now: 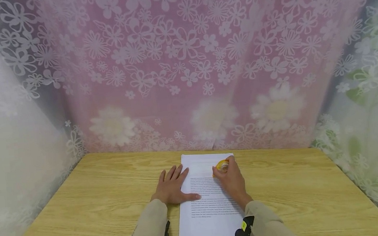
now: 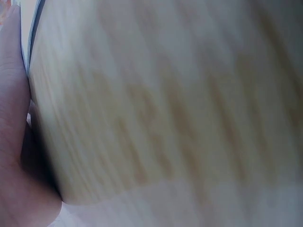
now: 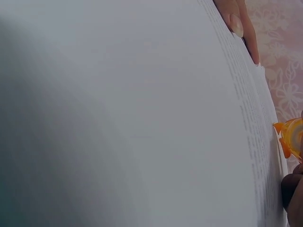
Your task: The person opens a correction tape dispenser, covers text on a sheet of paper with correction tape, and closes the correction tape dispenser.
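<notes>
A stack of white paper (image 1: 212, 228) with printed text lies upright on the wooden table. My left hand (image 1: 172, 187) rests at its left edge, fingers spread, with the thumb and a fingertip on the sheet. Near the upper right of the page, my right hand (image 1: 233, 178) pinches a small orange correction tape (image 1: 222, 164) with a clear round window. Its lower end is close over the first printed lines. In the right wrist view the orange correction tape (image 3: 292, 135) shows at the right edge, partly hidden by fingers. The left wrist view shows the side of my left hand (image 2: 14, 123).
Bare wood grain of the table (image 1: 93, 203) extends on both sides of the paper. A pink flowered curtain (image 1: 173, 79) hangs behind the far table edge, with pale curtains at both sides. Black straps with cameras (image 1: 244, 230) sit on the wrists.
</notes>
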